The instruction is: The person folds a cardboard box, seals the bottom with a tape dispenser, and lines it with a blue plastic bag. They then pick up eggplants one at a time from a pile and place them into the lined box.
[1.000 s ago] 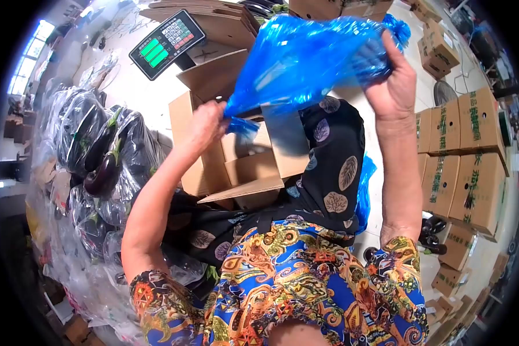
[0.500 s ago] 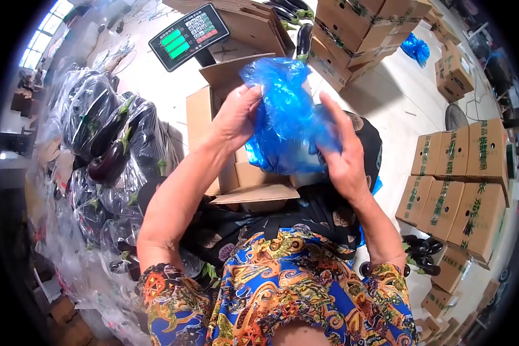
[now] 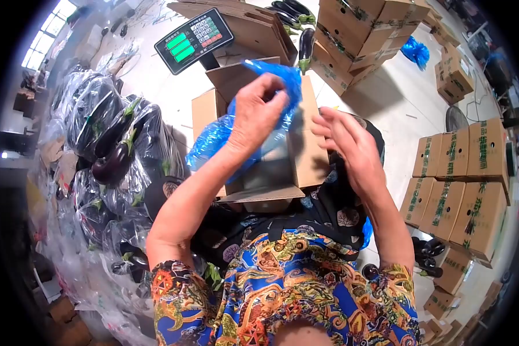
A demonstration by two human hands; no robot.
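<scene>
A thin blue plastic bag [image 3: 213, 139] hangs from my left hand [image 3: 258, 112], whose fingers are pinched on its upper part. The bag's lower part spreads over the left side of an open cardboard box [image 3: 309, 155] in front of my lap. To the right of the bag, my right hand [image 3: 349, 138] is raised above the box's right flap. Its fingers are stretched out and hold nothing. Part of the box's inside is hidden by the bag and my left forearm.
A scale display [image 3: 194, 41] stands behind the box. Eggplants [image 3: 114, 163] in clear plastic lie at left, with loose eggplants [image 3: 306, 49] at the back. Stacked cartons [image 3: 466, 184] stand at right, and more boxes [image 3: 363, 34] rise at the back right.
The blue bag has gone from bunched between both hands to hanging from my left hand, swung left. My right hand has let go of it. More of the box's inside shows.
</scene>
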